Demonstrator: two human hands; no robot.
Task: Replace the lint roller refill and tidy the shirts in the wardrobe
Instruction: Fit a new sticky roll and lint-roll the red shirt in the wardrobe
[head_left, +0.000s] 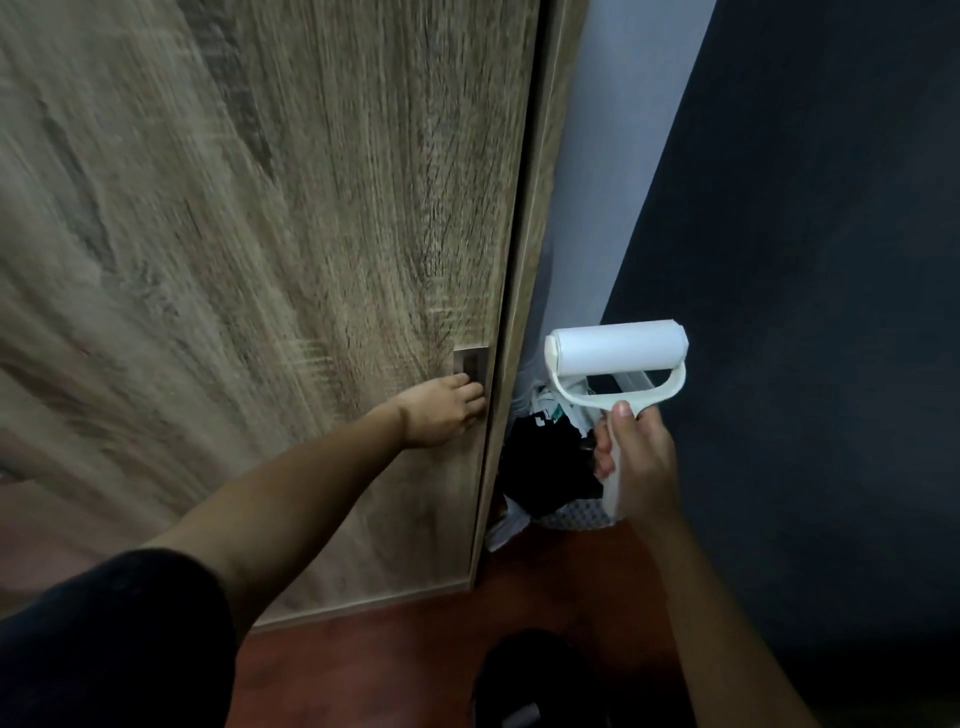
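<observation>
A tall wood-grain wardrobe door (291, 249) fills the left and middle of the head view. It has a recessed metal handle (470, 359) near its right edge. My left hand (441, 413) reaches out with its fingertips hooked at the door edge just below that handle. My right hand (636, 460) holds a white lint roller (618, 347) by its handle, upright, with a clean white roll on top. No shirts show; the wardrobe's inside is hidden behind the door.
A pile of dark and white items in a bag (550, 467) sits in the narrow gap between the wardrobe and a dark blue wall (810, 312). The floor (395, 660) is reddish brown. A dark foot or slipper (524, 680) shows at the bottom.
</observation>
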